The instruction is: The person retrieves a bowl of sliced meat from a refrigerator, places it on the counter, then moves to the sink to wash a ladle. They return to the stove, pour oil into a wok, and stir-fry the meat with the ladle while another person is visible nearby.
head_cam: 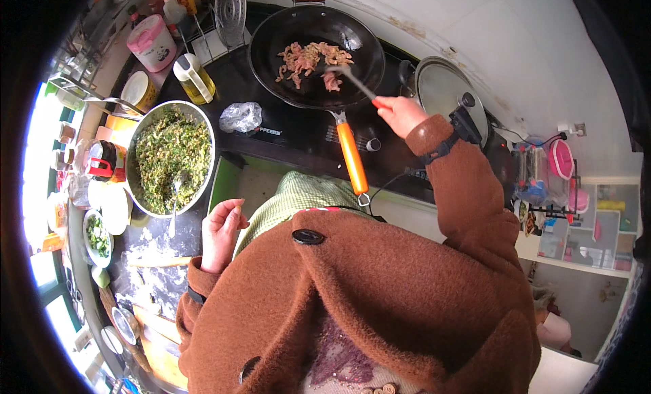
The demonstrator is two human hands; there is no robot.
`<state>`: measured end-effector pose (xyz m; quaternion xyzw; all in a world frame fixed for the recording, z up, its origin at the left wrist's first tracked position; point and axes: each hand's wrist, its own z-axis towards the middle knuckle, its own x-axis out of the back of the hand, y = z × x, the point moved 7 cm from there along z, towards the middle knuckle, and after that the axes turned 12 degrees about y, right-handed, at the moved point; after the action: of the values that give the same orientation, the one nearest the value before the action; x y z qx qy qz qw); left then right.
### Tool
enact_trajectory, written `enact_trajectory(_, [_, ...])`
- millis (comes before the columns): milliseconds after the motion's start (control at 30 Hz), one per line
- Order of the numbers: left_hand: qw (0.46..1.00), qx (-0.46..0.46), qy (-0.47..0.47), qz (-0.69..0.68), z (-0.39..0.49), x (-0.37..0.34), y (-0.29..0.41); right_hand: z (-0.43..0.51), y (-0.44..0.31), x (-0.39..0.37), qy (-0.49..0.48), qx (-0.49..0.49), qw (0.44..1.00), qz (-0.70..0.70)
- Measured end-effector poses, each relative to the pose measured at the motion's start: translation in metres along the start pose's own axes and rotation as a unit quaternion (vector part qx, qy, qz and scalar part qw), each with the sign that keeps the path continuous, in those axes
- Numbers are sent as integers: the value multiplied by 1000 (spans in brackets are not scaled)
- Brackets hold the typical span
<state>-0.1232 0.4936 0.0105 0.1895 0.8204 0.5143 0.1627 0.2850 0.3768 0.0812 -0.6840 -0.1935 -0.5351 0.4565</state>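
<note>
My right hand [403,115] grips the red handle of a spatula [358,84], whose blurred head is among the meat in the wok. Pinkish, partly browned meat strips [305,61] lie on the floor of the black wok [366,58]. The wok's orange handle [351,157] points towards my body. My left hand [223,231] hangs beside the counter with its fingers loosely curled and nothing in them. Nearest to it is a large metal bowl [212,155] of chopped green filling [170,150], with a metal spoon [175,200] resting inside.
A crumpled clear plastic bag [241,117] and an oil jug [194,78] sit left of the wok. On the right stands a lidded pot [442,89]. A floury rolling pin [160,262] and a dish of chopped scallions [98,237] are at the left.
</note>
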Motion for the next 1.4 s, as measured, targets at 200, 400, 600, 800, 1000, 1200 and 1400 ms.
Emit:
enact_trajectory(200, [1000,2,-5,3,1,-2,0,33,-19,-28,-62,21,996,-56])
enact_trajectory(400, [1000,3,11,-3,-3,4,0,22,-15,-18,-21,25,992,-124])
enact_trajectory(600, [1000,-6,4,-1,-2,4,1,19,-12,-6,40,13,989,-144])
enact_trajectory(800, [1000,3,3,-5,2,2,1,-3,-29,0,-3,30,996,-88])
enact_trajectory(1000, [1000,7,-5,5,7,-3,2,0,-43,-27,-88,14,994,-63])
enact_trajectory(1200, [1000,1,-4,7,9,0,4,12,-31,-18,-49,17,988,-143])
enact_trajectory(1400, [1000,-2,-5,2,10,3,4,9,-33,-6,47,43,991,-120])
